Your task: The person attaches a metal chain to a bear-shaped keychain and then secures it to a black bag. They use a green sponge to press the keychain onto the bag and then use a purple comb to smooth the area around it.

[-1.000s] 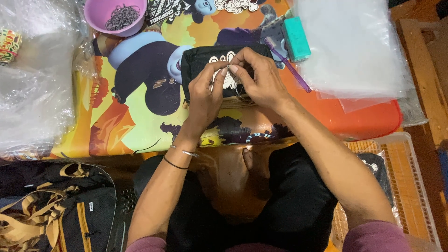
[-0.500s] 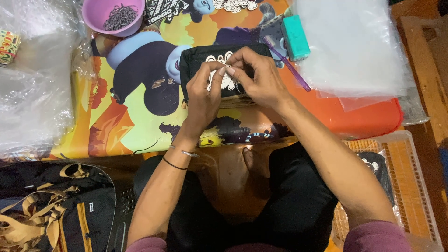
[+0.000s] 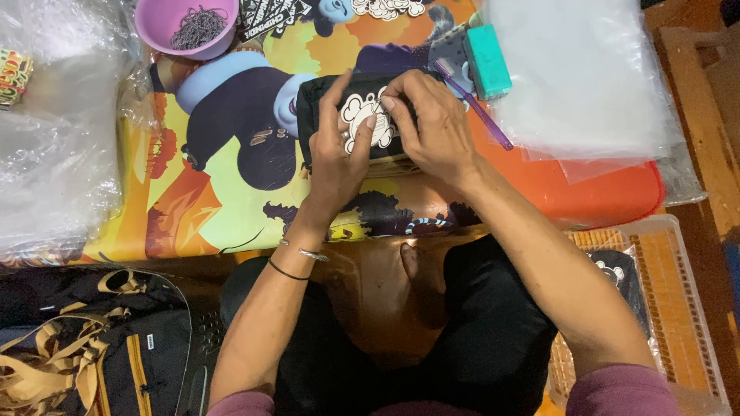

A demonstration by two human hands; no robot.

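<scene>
Both hands met on the black pouch [image 3: 324, 108] — left hand [image 3: 337, 150] gripping its near edge, right hand [image 3: 432, 123] pinching the white patch [image 3: 362, 123] at its centre. The pouch's long axis ran left–right under the fingers, lying flat on the bench [image 3: 223, 208].

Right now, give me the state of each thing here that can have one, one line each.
black pouch: lying flat on the table, held by both hands
left hand: pinching the white patch
right hand: fingers pressing the patch
pink bowl: upright, holding dark bits
clear plastic bags: stacked flat
white basket: holding a bagged dark item
</scene>
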